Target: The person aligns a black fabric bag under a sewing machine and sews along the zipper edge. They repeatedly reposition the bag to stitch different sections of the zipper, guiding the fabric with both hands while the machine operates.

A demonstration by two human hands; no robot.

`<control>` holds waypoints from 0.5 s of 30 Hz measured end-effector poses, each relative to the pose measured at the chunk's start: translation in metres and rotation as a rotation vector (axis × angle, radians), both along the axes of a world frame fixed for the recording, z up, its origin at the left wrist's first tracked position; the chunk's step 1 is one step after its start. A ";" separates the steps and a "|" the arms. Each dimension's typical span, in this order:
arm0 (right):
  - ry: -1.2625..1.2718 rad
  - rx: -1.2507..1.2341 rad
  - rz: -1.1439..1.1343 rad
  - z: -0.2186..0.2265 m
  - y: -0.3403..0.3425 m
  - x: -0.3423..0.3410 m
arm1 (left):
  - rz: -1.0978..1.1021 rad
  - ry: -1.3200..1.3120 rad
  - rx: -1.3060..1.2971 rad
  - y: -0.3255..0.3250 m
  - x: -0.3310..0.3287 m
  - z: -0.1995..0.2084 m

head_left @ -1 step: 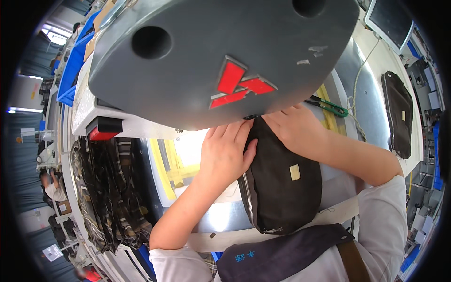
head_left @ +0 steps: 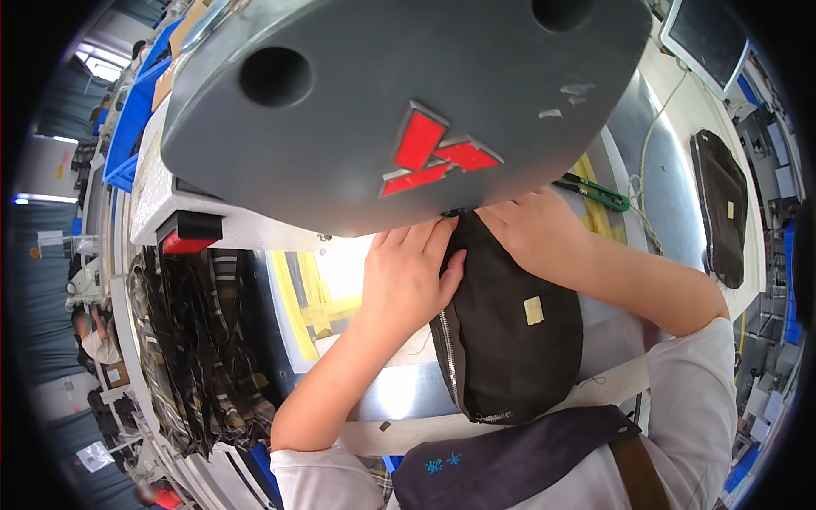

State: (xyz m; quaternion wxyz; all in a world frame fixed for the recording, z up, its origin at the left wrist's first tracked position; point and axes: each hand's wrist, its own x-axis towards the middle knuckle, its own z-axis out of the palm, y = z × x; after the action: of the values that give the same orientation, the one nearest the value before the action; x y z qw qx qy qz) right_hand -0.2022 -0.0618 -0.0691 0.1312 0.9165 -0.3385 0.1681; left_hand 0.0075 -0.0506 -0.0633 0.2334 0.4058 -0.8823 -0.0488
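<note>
A dark brown-black fabric pouch [head_left: 510, 357] with a metal zipper along its left edge and a small pale yellow tag lies under the front of a grey sewing machine head [head_left: 340, 153]. My left hand [head_left: 406, 276] grips its far left edge, the thumb on the fabric and the fingers stretched forward. My right hand [head_left: 540, 234] holds the pouch's far right side, palm down. Fingertips of both hands are partly hidden beneath the machine head, as is the pouch's far end.
Green-handled thread snips [head_left: 599, 194] lie right of my right hand, beside a pale cord [head_left: 643, 208]. A similar dark pouch [head_left: 722, 208] rests at the far right. Plaid and dark fabric pieces [head_left: 200, 348] hang at the left. Blue bins [head_left: 136, 123] stand beyond.
</note>
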 end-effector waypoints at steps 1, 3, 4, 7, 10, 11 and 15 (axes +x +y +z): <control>-0.002 -0.017 -0.001 -0.001 -0.002 0.000 | 0.007 -0.003 -0.004 -0.001 0.000 0.000; 0.008 -0.033 -0.011 -0.001 -0.005 0.000 | 0.021 -0.018 0.001 -0.004 0.000 0.000; 0.020 -0.033 -0.019 -0.001 -0.007 0.000 | 0.028 -0.029 0.009 -0.006 0.000 0.000; 0.062 -0.017 -0.043 -0.001 -0.013 0.000 | 0.066 -0.060 0.010 -0.013 0.000 -0.004; 0.036 0.017 -0.048 -0.001 -0.011 0.000 | 0.051 -0.050 0.011 -0.012 -0.001 -0.001; 0.016 0.031 -0.047 -0.001 -0.010 0.000 | 0.035 -0.039 0.014 -0.012 -0.001 -0.001; 0.043 -0.018 -0.044 0.000 -0.011 -0.001 | 0.026 -0.005 -0.025 -0.011 0.000 -0.003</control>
State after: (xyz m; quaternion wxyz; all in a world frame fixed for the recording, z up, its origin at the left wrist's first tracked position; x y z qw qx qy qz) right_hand -0.2029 -0.0724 -0.0688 0.1505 0.9111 -0.3540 0.1483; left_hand 0.0075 -0.0616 -0.0663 0.2370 0.4144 -0.8781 -0.0338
